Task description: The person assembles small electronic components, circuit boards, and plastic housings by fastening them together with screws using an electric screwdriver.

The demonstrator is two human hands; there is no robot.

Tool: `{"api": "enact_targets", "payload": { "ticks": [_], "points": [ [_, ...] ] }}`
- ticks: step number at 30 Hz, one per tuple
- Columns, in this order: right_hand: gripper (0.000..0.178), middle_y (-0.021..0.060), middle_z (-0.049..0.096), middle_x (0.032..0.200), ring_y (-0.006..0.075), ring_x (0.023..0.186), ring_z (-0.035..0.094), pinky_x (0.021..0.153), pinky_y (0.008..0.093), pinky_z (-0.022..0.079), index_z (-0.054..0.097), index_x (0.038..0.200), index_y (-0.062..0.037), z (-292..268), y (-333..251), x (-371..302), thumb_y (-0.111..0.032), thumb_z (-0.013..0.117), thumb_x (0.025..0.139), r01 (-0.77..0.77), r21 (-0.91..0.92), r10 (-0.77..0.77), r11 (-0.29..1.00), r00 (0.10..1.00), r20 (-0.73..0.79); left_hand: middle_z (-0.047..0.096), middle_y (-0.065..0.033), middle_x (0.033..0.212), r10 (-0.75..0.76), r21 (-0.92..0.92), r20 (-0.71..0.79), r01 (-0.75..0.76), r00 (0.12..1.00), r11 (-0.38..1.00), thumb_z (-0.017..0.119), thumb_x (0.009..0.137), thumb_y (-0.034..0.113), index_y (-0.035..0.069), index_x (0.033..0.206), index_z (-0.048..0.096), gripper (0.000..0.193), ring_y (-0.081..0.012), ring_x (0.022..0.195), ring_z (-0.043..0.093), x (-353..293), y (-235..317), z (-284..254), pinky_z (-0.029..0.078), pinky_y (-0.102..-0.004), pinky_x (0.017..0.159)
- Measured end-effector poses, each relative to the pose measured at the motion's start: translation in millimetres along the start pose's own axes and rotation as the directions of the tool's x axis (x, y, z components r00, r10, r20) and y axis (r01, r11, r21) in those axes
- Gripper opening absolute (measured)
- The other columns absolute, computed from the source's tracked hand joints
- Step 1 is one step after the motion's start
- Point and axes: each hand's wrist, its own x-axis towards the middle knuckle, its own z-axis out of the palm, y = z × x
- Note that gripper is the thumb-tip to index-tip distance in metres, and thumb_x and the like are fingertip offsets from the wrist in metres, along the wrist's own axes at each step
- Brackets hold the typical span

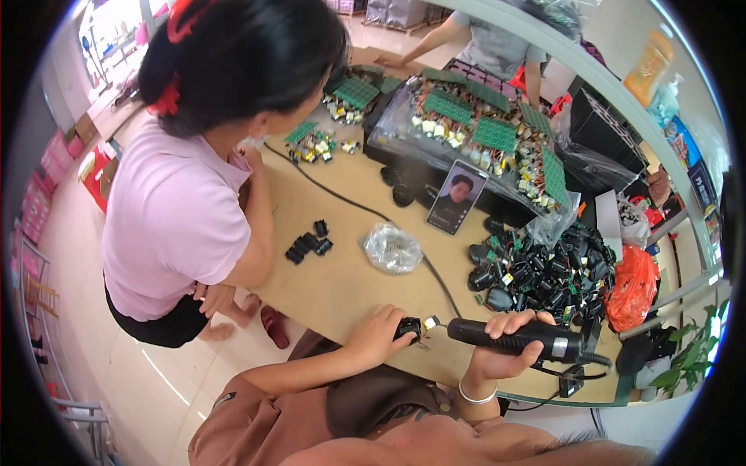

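My left hand (378, 339) rests near the table's front edge with its fingers closed round a small black plastic housing (408, 329). A small white and yellow component (430, 322) sits at the housing's right side, with thin wires below it. In my right hand (503, 353) is a corded black electric screwdriver (561, 343), held nearly level with its front end pointing left at the component. A narrow gap shows between the tool and the component. Whether the component is fixed to the housing, I cannot tell.
Black housings with circuit boards (536, 268) are heaped at right, beside an orange bag (631, 287). A phone (457, 198) leans before a box topped with green boards (447, 107). A clear plastic bag (392, 248) and black cable lie mid-table. A person (171, 210) stands at left.
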Motion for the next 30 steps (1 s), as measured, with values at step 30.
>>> {"api": "enact_targets", "payload": {
  "ticks": [30],
  "points": [
    [0.042,0.0063,0.046,0.072,0.0148,0.052,0.045,0.048,0.0264,0.041,0.04,0.11,-0.0087,-14,33,-5,-0.034,0.057,0.081,-0.118,-0.113,0.113,0.987,0.992,-0.05,0.052,-0.0035,0.091,0.257,0.456,-0.056,-0.204,0.965,0.866,0.066,0.067,0.013,0.01,0.073,0.066,0.006,-0.0212,0.097,0.046,140,-54,-60,0.039,-0.0359,0.079]
  ]
}}
